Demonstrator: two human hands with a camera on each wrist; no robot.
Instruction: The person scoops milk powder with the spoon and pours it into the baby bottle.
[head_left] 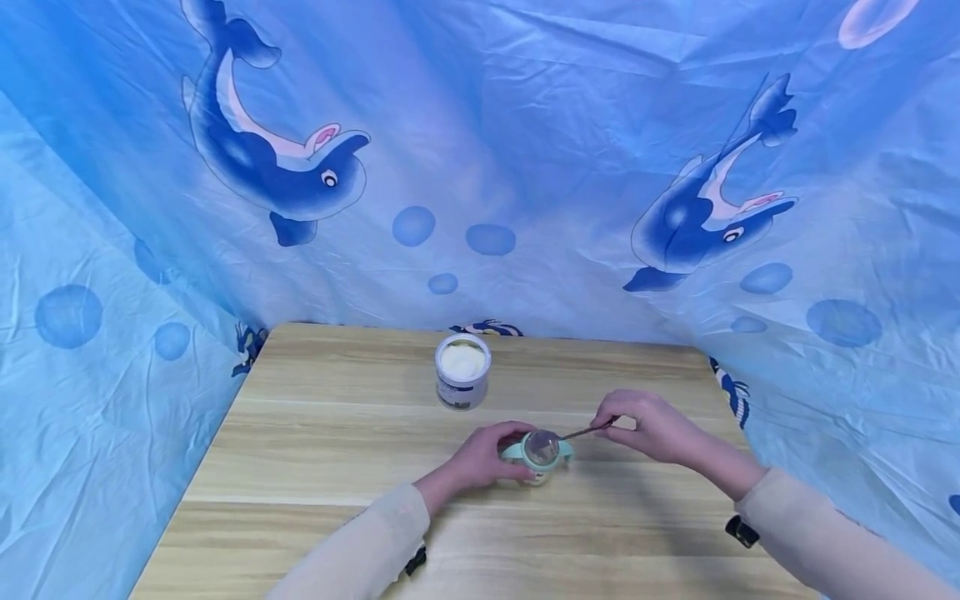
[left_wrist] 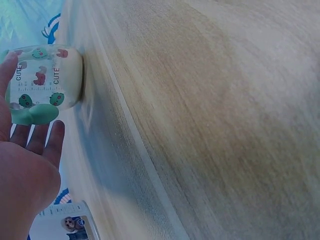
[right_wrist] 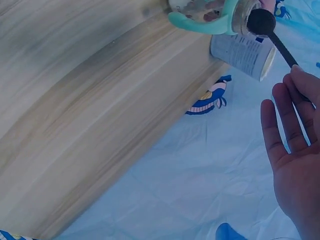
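Note:
A clear baby bottle with mint-green handles [left_wrist: 42,82] and small printed animal pictures stands on the table, its neck open. My left hand [head_left: 480,457] grips it from the left side, thumb near and fingers round the far side by one handle. My right hand [head_left: 651,425] pinches the thin handle of a dark measuring scoop [right_wrist: 261,22] between thumb and fingertips. The scoop's round bowl lies right at the bottle's mouth, tipped over it. The other fingers of the right hand are spread out loosely. Pale powder shows low in the bottle.
An open can [head_left: 461,392] of whitish powder stands behind the bottle, further back on the wooden table [head_left: 315,450]. Blue cloth [head_left: 525,167] with printed dolphins hangs behind and at both sides. Dark straps show at both sleeves.

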